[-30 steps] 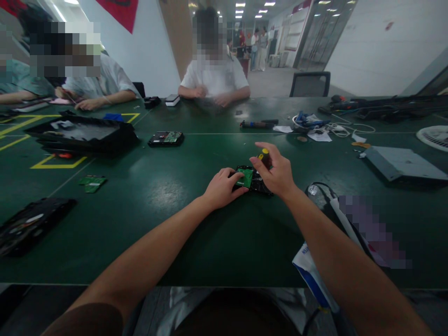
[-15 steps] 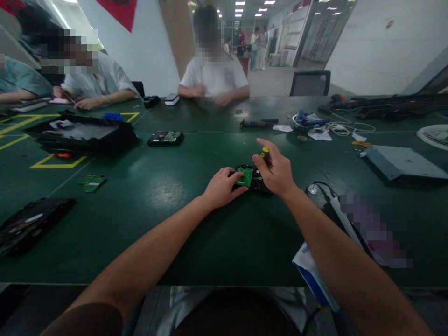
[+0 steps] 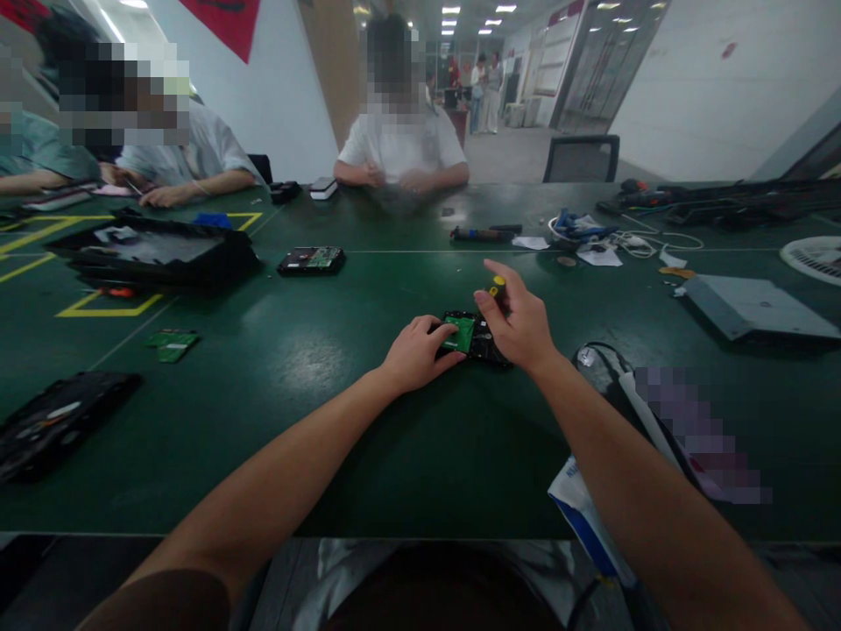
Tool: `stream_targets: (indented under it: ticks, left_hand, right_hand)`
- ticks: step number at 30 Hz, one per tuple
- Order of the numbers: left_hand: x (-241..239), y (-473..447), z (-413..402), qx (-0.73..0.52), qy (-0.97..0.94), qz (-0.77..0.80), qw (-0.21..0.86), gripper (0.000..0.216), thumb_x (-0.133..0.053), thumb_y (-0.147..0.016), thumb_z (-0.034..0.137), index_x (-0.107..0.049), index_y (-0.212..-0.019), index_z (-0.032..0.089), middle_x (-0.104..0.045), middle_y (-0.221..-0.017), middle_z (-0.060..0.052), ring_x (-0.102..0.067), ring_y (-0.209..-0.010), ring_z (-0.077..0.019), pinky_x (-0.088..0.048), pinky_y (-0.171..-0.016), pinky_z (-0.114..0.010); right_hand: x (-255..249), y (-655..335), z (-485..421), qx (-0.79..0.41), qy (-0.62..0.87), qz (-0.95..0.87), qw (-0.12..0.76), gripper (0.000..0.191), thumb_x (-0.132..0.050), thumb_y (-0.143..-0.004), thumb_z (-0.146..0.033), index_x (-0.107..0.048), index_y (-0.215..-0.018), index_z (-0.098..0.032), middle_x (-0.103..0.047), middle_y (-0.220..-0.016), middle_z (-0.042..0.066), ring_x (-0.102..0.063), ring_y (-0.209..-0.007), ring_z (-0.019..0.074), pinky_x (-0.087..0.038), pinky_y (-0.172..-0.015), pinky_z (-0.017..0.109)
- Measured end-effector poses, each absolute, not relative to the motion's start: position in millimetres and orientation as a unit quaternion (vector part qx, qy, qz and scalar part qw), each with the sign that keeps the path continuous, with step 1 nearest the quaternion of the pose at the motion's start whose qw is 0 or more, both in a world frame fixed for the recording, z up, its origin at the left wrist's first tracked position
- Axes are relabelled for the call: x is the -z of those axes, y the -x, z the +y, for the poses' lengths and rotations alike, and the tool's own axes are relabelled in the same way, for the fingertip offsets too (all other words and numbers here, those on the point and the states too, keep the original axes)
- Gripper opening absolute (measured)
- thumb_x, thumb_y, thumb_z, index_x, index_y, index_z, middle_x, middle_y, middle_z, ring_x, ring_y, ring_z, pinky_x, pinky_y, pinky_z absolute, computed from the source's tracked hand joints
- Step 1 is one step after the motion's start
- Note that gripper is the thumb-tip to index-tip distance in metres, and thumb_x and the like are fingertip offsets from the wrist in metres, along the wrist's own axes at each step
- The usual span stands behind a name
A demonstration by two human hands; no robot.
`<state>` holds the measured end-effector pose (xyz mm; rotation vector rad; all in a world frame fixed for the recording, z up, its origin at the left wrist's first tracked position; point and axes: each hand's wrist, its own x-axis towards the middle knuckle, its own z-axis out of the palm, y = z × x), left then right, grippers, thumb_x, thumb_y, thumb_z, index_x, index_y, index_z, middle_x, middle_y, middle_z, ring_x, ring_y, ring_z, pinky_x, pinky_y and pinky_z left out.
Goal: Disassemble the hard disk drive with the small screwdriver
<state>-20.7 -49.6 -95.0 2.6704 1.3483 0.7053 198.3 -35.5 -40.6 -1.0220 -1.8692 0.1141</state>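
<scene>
A black hard drive [image 3: 474, 337] with a green circuit board on top lies on the dark green table [image 3: 315, 421] in front of me. My left hand [image 3: 418, 352] rests on the drive's left end, fingers curled over the green board and pressing it down. My right hand [image 3: 519, 319] is closed round a screwdriver [image 3: 498, 290] with a yellow and black handle, held upright over the drive's right part. The screwdriver's tip is hidden behind my fingers.
A second drive [image 3: 311, 259] lies farther left, a loose green board [image 3: 172, 343] and black cases [image 3: 154, 250] at the left. A grey box [image 3: 755, 307], cables [image 3: 631, 237] and a blue-white packet [image 3: 584, 517] sit to the right. People sit across the table [image 3: 402, 145].
My right hand has turned a little on the screwdriver handle and sunk slightly. My left hand and the drive have stayed put.
</scene>
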Motion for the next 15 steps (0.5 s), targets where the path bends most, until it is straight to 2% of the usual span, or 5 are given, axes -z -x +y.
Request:
stream_targets:
  ticks: [5,11,15]
  left_hand:
    - [96.0,20.9,-48.9,-0.227,-0.868,0.44,0.034,0.05,-0.06,-0.096,0.058,-0.061,-0.134,0.025,-0.059,-0.128,-0.014,-0.057,-0.121,-0.0321,-0.052,-0.1,-0.051]
    - [94.6,21.3,-49.2,-0.22,-0.869,0.442,0.039,0.052,-0.059,-0.096,0.059,-0.06,-0.135,0.024,-0.059,-0.128,-0.014,-0.056,-0.121,-0.0322,-0.052,-0.099,-0.05]
    - [94.5,20.9,-49.0,-0.224,-0.868,0.441,0.04,0.051,-0.06,-0.096,0.058,-0.061,-0.134,0.024,-0.059,-0.127,-0.014,-0.057,-0.12,-0.032,-0.052,-0.099,-0.05]
  right_hand:
    - [40.9,-198.3,-31.7,-0.009,0.414,-0.763,0.496,0.05,-0.059,-0.098,-0.051,-0.052,-0.143,-0.031,-0.066,-0.131,0.011,-0.067,-0.107,0.0299,-0.059,-0.091,0.05]
    - [46.6,-197.1,-30.3,-0.051,0.416,-0.736,0.531,0.057,-0.067,-0.094,-0.05,-0.043,-0.141,-0.029,-0.069,-0.109,0.006,-0.07,-0.087,0.0237,-0.061,-0.076,0.041]
    - [45.4,-197.0,-31.8,-0.024,0.411,-0.745,0.525,0.046,-0.066,-0.094,-0.049,-0.05,-0.134,-0.031,-0.067,-0.118,0.007,-0.07,-0.09,0.0235,-0.06,-0.08,0.041]
